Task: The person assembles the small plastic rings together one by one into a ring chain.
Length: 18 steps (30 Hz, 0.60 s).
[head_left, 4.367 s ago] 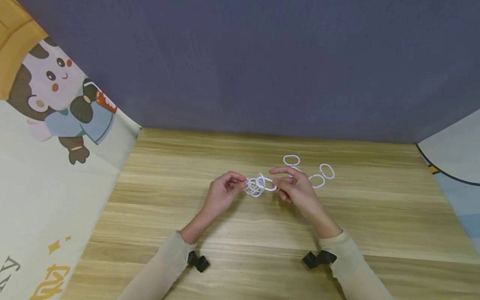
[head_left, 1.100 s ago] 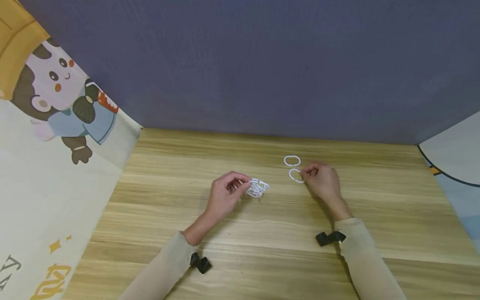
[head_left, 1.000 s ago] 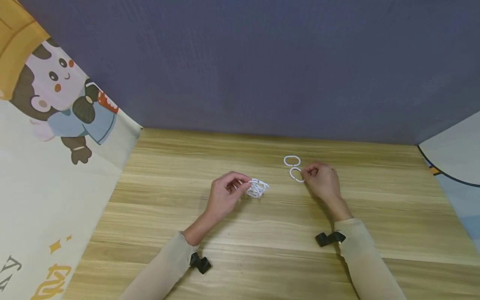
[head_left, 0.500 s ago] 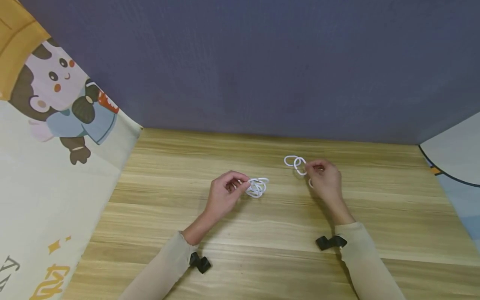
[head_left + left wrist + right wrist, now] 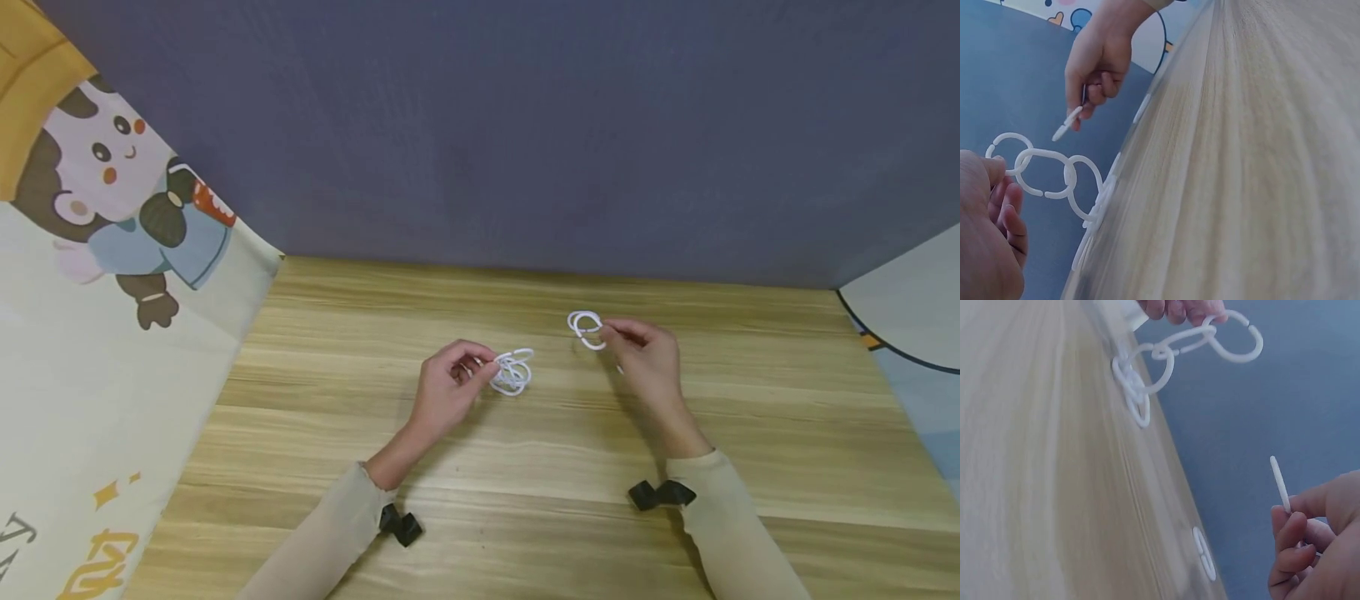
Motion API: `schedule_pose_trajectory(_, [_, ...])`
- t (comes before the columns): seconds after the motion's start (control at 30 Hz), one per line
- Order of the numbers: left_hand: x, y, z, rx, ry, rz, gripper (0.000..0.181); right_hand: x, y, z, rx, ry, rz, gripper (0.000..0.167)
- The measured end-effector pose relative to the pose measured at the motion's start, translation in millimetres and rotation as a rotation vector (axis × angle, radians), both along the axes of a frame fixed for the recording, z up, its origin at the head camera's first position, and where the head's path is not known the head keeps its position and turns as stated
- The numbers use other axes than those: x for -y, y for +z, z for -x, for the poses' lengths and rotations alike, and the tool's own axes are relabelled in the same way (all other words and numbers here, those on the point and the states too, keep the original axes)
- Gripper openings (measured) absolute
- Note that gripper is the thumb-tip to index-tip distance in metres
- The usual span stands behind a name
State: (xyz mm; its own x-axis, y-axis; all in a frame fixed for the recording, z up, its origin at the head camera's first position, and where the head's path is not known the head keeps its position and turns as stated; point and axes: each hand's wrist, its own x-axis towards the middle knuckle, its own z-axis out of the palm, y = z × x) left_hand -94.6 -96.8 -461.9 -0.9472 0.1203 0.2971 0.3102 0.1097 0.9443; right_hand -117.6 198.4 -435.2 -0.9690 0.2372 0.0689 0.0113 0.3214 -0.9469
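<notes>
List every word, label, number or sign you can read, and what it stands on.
"y": grey lettering on the left wall; the part before it is unclear.
Orange lettering, same wall: too stylised to read.
White chain links: no lettering shows.

The left forearm [image 5: 322, 533] and right forearm [image 5: 731, 525] slant inward toward the far edge of the table [image 5: 517, 483]. The left hand [image 5: 453, 383] pinches between thumb and forefinger, remaining fingers curled; the right hand [image 5: 647, 362], likewise pinching, is nearer that edge.
</notes>
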Motion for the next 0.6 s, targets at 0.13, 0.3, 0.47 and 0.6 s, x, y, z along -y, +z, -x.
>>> schedule_pose_trajectory(0.13, [-0.4,0.0,-1.2,0.003,-0.004,-0.003,0.009,4.5,4.9,-4.3,0.028,0.024,0.012,0.02])
schedule_pose_trajectory(0.3, [1.0,-0.1,-4.1,0.014,-0.02,0.0,0.009,13.8,14.2,-15.6,0.082,0.061,0.067,0.023])
schedule_pose_trajectory(0.47, [3.4,-0.8,-6.9,0.009,-0.033,0.007,0.009,22.4,20.4,-26.7,0.108,0.101,0.12,0.024])
schedule_pose_trajectory(0.6, [4.9,-2.1,-9.4,0.017,-0.052,0.007,0.01,27.7,24.8,-35.4,0.106,0.14,0.119,0.017])
